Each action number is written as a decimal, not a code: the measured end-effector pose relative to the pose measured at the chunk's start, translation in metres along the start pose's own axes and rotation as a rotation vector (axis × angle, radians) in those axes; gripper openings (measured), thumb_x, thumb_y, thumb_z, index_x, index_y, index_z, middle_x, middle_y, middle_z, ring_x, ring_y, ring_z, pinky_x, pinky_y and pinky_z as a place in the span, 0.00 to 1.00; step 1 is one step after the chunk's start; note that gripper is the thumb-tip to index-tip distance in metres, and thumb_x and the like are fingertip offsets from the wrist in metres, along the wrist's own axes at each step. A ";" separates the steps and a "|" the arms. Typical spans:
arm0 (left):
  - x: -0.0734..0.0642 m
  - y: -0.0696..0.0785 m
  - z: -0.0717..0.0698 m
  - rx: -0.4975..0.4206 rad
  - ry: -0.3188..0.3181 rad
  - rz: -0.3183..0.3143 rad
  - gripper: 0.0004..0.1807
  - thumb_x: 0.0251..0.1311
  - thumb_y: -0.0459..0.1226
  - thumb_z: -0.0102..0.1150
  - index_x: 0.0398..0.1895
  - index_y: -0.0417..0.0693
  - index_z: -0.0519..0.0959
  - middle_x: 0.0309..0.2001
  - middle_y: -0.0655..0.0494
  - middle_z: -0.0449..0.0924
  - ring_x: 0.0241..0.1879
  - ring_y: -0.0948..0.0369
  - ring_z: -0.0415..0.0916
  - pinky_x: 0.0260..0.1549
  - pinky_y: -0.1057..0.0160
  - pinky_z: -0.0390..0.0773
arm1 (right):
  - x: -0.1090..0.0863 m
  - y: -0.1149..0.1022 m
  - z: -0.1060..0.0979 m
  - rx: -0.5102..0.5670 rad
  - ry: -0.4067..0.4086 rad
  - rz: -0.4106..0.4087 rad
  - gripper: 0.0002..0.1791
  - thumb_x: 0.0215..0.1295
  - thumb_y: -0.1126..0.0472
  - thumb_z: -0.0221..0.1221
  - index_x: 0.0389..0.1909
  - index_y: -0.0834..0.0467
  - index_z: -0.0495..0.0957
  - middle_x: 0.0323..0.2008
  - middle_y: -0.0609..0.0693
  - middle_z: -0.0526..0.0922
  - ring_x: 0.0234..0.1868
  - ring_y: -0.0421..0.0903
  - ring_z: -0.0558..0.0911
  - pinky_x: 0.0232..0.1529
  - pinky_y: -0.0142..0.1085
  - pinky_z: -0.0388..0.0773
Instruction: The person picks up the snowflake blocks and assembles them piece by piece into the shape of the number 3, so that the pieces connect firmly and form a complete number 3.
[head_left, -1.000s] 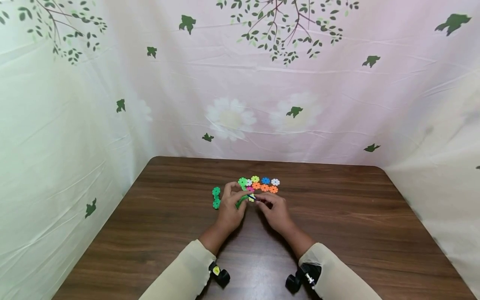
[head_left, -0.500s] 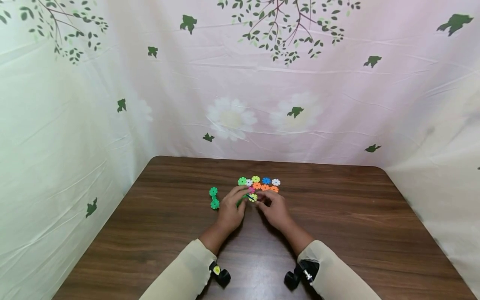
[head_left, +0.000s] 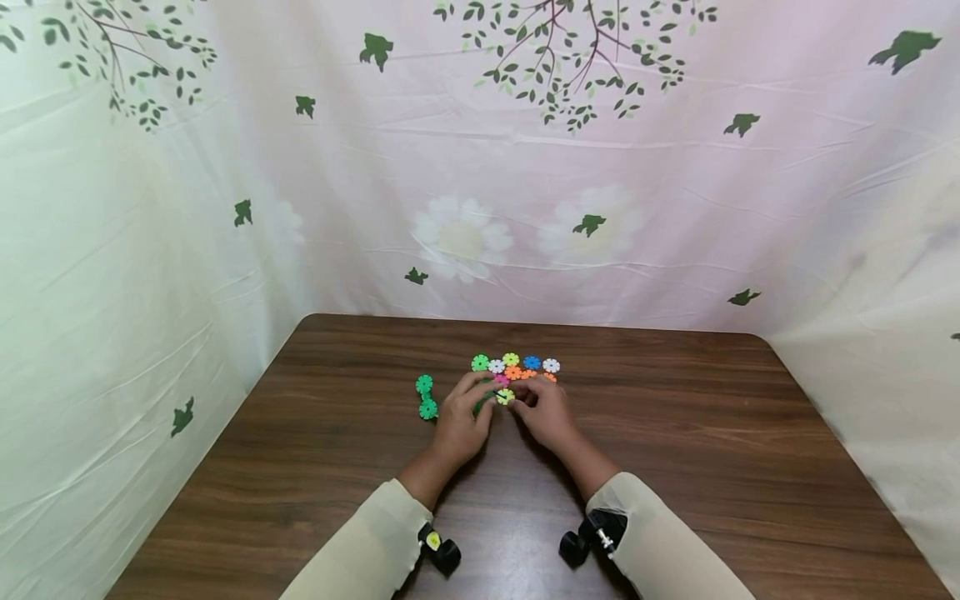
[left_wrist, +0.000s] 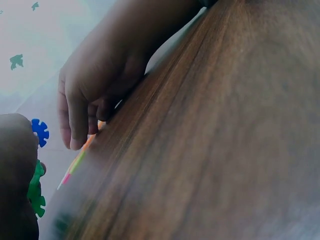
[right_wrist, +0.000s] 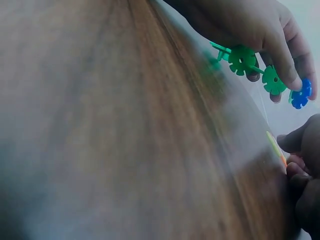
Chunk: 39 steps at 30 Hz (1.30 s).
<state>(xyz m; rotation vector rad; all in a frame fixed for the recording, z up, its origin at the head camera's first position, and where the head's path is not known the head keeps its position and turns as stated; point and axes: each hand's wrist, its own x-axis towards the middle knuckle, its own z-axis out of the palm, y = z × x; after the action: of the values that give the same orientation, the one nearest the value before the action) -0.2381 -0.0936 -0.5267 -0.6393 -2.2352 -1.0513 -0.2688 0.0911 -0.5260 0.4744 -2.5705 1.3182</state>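
Left hand [head_left: 462, 417] has blue disc [right_wrist: 301, 93] pinched, thumb against fingers; green chain [right_wrist: 242, 60] runs back under that hand. Thumb hides whether they're linked. Reads as mid-assembly, adding discs to the chain. Right hand [head_left: 547, 412] is at 4 o'clock from it, fingertips down by the orange discs [head_left: 513, 372]; can't tell if it's holding one. Next move probably calls for one disc picked cleanly, slots lined up, left steady. In the way: yellow disc [head_left: 506, 397] between the hands, pink disc [head_left: 501, 380] at 12. Green piece [head_left: 426, 397] well apart at 9, no obstacle.
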 end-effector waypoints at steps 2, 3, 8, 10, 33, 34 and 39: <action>0.000 -0.001 0.000 -0.005 -0.002 -0.005 0.15 0.70 0.25 0.69 0.57 0.42 0.89 0.62 0.45 0.84 0.61 0.48 0.86 0.53 0.50 0.89 | 0.002 0.000 0.001 -0.035 -0.006 0.010 0.13 0.65 0.67 0.76 0.49 0.63 0.91 0.38 0.55 0.86 0.35 0.44 0.79 0.38 0.35 0.76; 0.000 -0.001 0.000 -0.007 -0.003 -0.008 0.14 0.70 0.26 0.69 0.57 0.42 0.89 0.62 0.45 0.84 0.61 0.48 0.86 0.55 0.49 0.88 | 0.003 0.000 0.001 -0.051 -0.010 0.015 0.12 0.65 0.66 0.76 0.49 0.62 0.91 0.38 0.55 0.85 0.35 0.44 0.78 0.37 0.35 0.75; 0.000 0.000 -0.001 -0.013 -0.001 -0.013 0.12 0.73 0.30 0.67 0.56 0.39 0.88 0.61 0.40 0.84 0.61 0.47 0.86 0.56 0.48 0.88 | 0.006 -0.001 0.004 -0.097 -0.020 0.012 0.14 0.64 0.62 0.78 0.48 0.61 0.92 0.39 0.56 0.83 0.34 0.43 0.76 0.36 0.37 0.73; 0.000 0.000 -0.001 -0.016 -0.001 -0.017 0.12 0.73 0.30 0.66 0.56 0.38 0.88 0.60 0.39 0.84 0.60 0.46 0.86 0.56 0.48 0.88 | 0.006 -0.002 0.005 -0.105 -0.023 0.005 0.14 0.64 0.62 0.78 0.48 0.62 0.93 0.39 0.56 0.82 0.34 0.44 0.75 0.36 0.37 0.72; -0.001 -0.001 -0.001 0.006 0.049 -0.043 0.09 0.73 0.31 0.67 0.51 0.38 0.90 0.55 0.41 0.87 0.55 0.48 0.89 0.54 0.51 0.89 | -0.004 -0.003 0.004 -0.020 -0.025 0.033 0.10 0.65 0.69 0.75 0.44 0.61 0.85 0.34 0.53 0.86 0.30 0.40 0.77 0.33 0.32 0.75; -0.001 -0.001 -0.001 0.010 0.047 -0.052 0.09 0.73 0.31 0.67 0.51 0.38 0.90 0.55 0.41 0.88 0.55 0.48 0.89 0.54 0.51 0.89 | -0.004 -0.003 0.004 -0.020 -0.034 0.021 0.11 0.65 0.69 0.75 0.46 0.61 0.86 0.34 0.53 0.87 0.31 0.40 0.77 0.34 0.32 0.75; -0.001 -0.001 -0.001 0.029 0.047 -0.088 0.09 0.74 0.32 0.67 0.51 0.39 0.91 0.54 0.45 0.88 0.55 0.49 0.90 0.54 0.52 0.90 | -0.008 -0.001 0.001 0.002 -0.069 -0.013 0.19 0.68 0.68 0.73 0.59 0.61 0.87 0.35 0.51 0.85 0.31 0.39 0.76 0.34 0.31 0.75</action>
<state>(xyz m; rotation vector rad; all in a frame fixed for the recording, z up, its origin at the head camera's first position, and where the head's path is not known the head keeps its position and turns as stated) -0.2371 -0.0950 -0.5275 -0.5033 -2.2511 -1.0634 -0.2609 0.0916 -0.5283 0.5460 -2.6169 1.3230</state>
